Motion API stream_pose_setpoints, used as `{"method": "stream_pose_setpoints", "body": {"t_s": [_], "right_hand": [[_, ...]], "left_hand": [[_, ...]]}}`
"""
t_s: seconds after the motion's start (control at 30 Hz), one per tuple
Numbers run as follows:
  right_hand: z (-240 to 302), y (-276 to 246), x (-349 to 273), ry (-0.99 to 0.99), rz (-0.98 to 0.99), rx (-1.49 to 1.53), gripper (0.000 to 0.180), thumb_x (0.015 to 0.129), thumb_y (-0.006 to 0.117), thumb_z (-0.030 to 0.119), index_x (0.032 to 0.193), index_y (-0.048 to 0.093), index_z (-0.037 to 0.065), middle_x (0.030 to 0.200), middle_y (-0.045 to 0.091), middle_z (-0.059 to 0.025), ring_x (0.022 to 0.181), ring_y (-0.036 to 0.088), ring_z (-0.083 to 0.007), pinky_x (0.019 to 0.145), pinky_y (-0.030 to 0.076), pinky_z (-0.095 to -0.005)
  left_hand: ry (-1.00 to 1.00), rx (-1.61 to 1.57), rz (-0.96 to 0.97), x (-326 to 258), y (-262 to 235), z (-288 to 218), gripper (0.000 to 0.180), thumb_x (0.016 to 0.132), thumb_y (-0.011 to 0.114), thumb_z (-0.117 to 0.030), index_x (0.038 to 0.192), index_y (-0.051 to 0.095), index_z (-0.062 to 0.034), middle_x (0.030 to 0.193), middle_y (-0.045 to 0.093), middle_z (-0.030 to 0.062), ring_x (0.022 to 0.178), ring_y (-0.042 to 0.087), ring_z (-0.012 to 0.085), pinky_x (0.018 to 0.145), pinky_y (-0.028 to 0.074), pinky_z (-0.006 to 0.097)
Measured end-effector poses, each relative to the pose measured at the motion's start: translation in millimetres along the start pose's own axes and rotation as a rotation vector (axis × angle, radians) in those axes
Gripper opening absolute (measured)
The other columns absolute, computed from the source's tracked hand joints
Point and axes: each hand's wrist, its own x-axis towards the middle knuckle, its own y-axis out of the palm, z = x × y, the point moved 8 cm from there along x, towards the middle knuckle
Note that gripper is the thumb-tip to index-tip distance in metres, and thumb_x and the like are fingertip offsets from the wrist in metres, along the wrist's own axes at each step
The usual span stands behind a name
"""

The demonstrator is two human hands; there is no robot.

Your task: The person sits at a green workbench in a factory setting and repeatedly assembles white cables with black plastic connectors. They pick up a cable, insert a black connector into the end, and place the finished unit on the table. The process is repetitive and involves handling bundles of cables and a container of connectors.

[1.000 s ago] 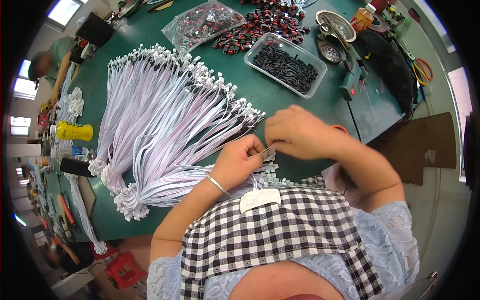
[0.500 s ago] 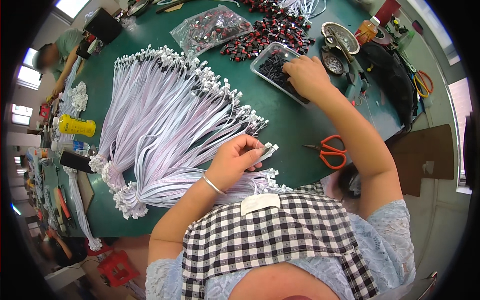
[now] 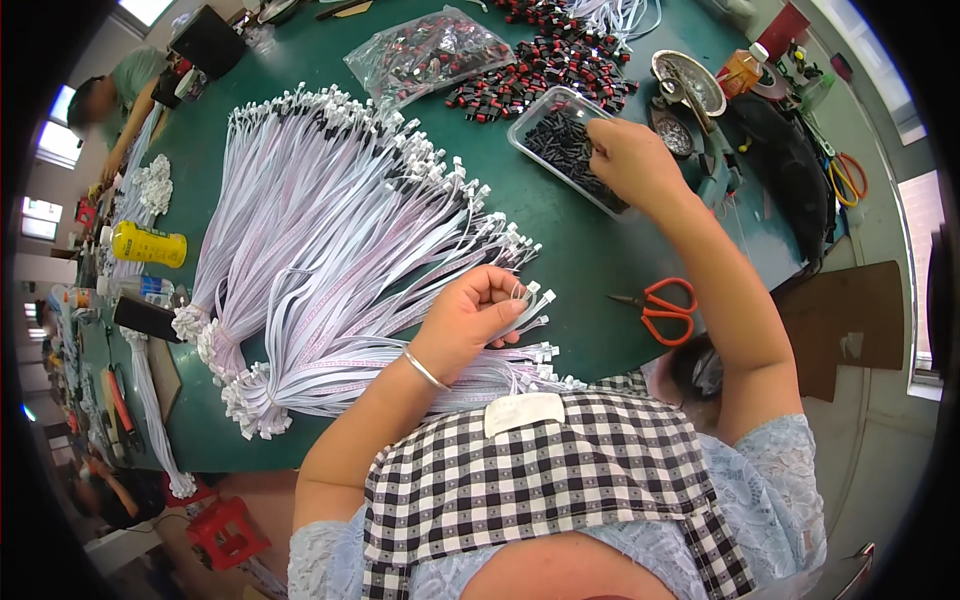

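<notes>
In my left hand [image 3: 470,318] is a white flat cable, pinched between thumb and fingers. Its small white connector ends [image 3: 540,295] stick out past the fingertips. Beneath and beyond that hand spreads a large fan of white cables [image 3: 300,240], with white connectors and some black sleeves at the far ends. My right hand [image 3: 640,165] is over the right side of a clear plastic box [image 3: 518,133] filled with short black tubes [image 3: 560,145]. Its fingers are curled together; what they hold, if anything, is hidden.
Orange-handled scissors [image 3: 668,312] lie right of my left hand. Behind the box are a heap of red-and-black parts [image 3: 540,75] and a clear plastic bag [image 3: 430,55]. Metal dishes [image 3: 688,82] and an orange bottle [image 3: 742,70] stand far right. Another person [image 3: 125,100] works far left.
My right hand has drawn back from among the black tubes, its fingers now curled at the box's right side. My left hand keeps its hold on the cable, almost still.
</notes>
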Motion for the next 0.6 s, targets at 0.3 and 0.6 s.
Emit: {"method": "stream_pose_setpoints", "body": {"t_s": [0.3,0.6], "right_hand": [[7,3,-21,-0.106,0.001,-0.069,0.009,0.076,0.057,0.009,0.085,0.056,0.005,0.083,0.059,-0.0142,0.081,0.060,-0.0340,0.069,0.048,-0.0435],[3,25,18,-0.075,-0.031,0.045,0.016,0.079,0.062,0.016,0.090,0.059,0.005,0.091,0.060,-0.0107,0.089,0.058,-0.0312,0.076,0.047,-0.0407]], "left_hand": [[0.046,0.031,0.010,-3,4,-4,0.011,0.086,0.063,-0.012,0.093,0.057,-0.0057,0.076,0.056,-0.0015,0.056,0.048,0.0040,0.050,0.041,0.017],[0.093,0.127,-0.011,-3,3,-3,0.010,0.084,0.064,-0.007,0.091,0.057,-0.0051,0.074,0.055,-0.0034,0.057,0.044,0.0006,0.046,0.034,0.015]]}}
